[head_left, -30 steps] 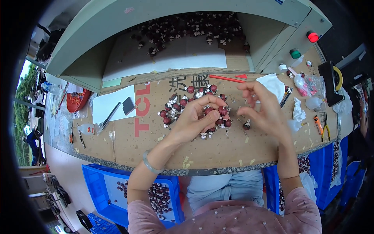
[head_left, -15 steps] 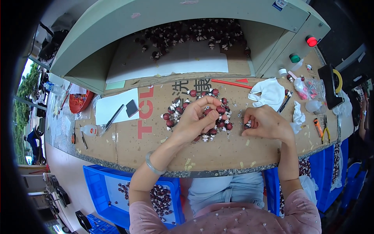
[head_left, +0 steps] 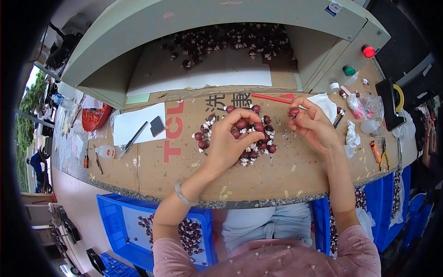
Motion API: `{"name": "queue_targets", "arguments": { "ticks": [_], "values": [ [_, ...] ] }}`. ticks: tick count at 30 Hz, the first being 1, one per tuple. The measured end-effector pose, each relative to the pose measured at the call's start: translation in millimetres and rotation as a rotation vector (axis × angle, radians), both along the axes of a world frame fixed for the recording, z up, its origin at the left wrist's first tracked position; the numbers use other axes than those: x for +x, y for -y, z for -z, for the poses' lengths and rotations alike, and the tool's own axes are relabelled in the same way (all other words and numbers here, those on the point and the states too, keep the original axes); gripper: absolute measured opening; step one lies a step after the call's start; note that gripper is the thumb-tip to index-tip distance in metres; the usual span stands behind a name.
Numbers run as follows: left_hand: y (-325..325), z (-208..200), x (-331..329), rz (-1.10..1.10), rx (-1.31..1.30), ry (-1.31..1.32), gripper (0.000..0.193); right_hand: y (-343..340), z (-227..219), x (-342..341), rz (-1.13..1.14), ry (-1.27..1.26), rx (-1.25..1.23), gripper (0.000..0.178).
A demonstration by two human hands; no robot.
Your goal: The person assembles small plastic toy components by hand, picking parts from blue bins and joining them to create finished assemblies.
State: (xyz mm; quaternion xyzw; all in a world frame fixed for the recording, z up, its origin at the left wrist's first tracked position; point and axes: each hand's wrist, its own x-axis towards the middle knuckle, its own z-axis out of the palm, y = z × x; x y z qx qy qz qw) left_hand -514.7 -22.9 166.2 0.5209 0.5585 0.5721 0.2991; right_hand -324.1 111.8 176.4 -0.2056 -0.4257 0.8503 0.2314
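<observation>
- Dark-red bead (head_left: 293,112): we have it up off the cardboard (head_left: 277,177), far right of the loose pile (head_left: 262,146).
- Our right hand (head_left: 318,127) pinches it, thumb against fingers. Was down at the board half a second ago, now raised: piece is picked.
- Our left hand (head_left: 227,141) curves at the pile's left, thumb and index apart, beads inside the curve; can't tell if gripped.
- Beyond: red stick (head_left: 272,98) far, blue bin (head_left: 115,226) near left.
</observation>
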Motion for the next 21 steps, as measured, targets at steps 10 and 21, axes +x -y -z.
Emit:
{"name": "queue_targets", "arguments": {
  "ticks": [10, 21],
  "values": [
    [1, -5, 3, -0.115, -0.085, -0.15, 0.026, 6, 4, -8, 0.054, 0.085, 0.229, 0.029],
    [2, -16, -1, 0.214, -0.288, 0.801, 0.012, 33, 7, -17, 0.393, 0.213, 1.102, 0.027]
  ]
}}
